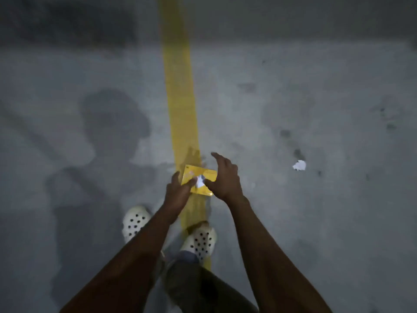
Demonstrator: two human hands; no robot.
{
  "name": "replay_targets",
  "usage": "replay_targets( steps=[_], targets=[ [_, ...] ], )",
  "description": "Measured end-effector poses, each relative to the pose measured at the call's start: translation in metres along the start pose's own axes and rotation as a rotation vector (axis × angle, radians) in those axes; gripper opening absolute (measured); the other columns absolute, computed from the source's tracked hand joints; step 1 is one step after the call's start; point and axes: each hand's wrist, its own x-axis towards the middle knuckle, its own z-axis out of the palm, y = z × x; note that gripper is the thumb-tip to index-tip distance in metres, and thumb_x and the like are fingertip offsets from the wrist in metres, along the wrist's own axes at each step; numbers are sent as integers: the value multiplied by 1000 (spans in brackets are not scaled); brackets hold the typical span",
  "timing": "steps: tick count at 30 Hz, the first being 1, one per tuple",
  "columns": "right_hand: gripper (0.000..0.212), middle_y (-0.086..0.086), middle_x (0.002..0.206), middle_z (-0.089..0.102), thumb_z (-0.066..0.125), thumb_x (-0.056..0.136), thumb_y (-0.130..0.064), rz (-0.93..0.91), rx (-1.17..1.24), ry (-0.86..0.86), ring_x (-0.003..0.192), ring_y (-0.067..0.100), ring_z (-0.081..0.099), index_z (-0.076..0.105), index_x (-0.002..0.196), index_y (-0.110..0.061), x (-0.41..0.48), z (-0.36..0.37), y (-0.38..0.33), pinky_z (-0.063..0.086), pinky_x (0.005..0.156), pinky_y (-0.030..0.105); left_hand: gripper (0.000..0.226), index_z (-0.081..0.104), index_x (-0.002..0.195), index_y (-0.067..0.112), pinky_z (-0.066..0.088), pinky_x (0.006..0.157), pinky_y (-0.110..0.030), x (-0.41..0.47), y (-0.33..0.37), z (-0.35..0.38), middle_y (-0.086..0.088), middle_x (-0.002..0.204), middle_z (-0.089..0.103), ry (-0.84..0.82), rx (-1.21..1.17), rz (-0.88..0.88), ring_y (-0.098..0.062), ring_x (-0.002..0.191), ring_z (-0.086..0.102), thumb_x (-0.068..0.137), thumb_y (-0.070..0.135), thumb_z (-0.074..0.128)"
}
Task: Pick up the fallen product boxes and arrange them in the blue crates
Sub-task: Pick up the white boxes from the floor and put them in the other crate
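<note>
Pinching the product box [199, 172] by its left edge, my left hand [178, 193] holds it over the yellow line [178, 98] on the floor. My right hand [225, 177] has its fingers spread, thumb on the face. It looks light, thin and crushable, so grip opposite edges.

Item: one flat yellow product box [204, 177], held above a grey concrete floor [293, 86].
- Left hand [177, 192]: pinches the box's left edge.
- Right hand [225, 179]: thumb on the box's face, fingers spread.
- Yellow line [178, 86]: painted on the floor, passing beneath the box.
- White perforated clogs [135, 220]: one on the line.
- White scrap [299, 165]: on the floor, well right of the line.
</note>
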Motion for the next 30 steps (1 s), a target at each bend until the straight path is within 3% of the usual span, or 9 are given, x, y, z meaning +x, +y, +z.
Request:
replay_targets(
  steps=[3,6,9,13,19,22,24,27,30],
  targets=[
    [114,4,164,11,83,73,-45,-7,-198,-172,150,36,11,7,158,-41,43,77,39,40,100,68,94,33,149,33,50,80,-43,75,-59,18,-4,145,48,4,-291,-237,-32,124,52,68,68,65],
    [139,4,167,-9,90,62,-51,-62,-441,-313,153,38,-8,-14,155,-46,62,138,65,33,98,77,55,58,126,20,45,67,-31,106,-88,27,-3,114,69,-69,-472,-278,-16,85,64,84,55,60],
    [110,7,165,7,75,81,-41,-154,-523,-134,151,39,10,-5,156,-43,63,170,81,49,91,65,27,63,113,24,39,61,-28,112,-93,32,5,90,66,-143,-549,-275,-13,72,57,98,44,52],
    [106,9,138,42,72,62,-57,-139,-229,50,120,36,42,29,153,-24,55,150,69,45,84,45,38,56,134,30,44,74,-32,85,-67,15,6,121,60,-150,-557,-207,-20,109,56,97,43,55],
    [108,-1,137,47,84,55,-44,-124,175,249,117,22,42,36,147,-17,14,52,-41,40,98,45,65,44,143,32,49,88,-37,-7,20,-47,11,105,64,54,-575,23,-13,105,61,86,29,76],
    [113,-15,140,41,92,55,-32,-237,264,234,122,14,33,30,150,-23,-26,-32,-126,40,95,18,54,57,128,19,59,75,-41,-81,83,-100,1,106,72,75,-672,154,-22,101,69,82,27,82],
    [114,-15,145,37,91,55,-31,-359,251,241,128,17,34,31,151,-20,-56,-97,-186,31,97,5,38,63,116,4,61,63,-37,-139,129,-141,-5,96,73,103,-720,298,-25,82,71,84,16,79],
    [112,-12,158,29,89,64,-40,-534,269,285,142,16,28,27,155,-20,-108,-200,-274,37,108,26,26,66,106,1,59,63,-36,-242,199,-207,-8,90,75,131,-737,490,-27,74,69,85,11,78],
    [105,-25,157,21,90,70,-39,-535,517,298,143,9,28,25,152,-36,-162,-290,-359,51,91,24,27,63,106,0,61,71,-42,-349,257,-264,-16,99,74,160,-827,647,-30,82,71,84,8,76]
  ],
)
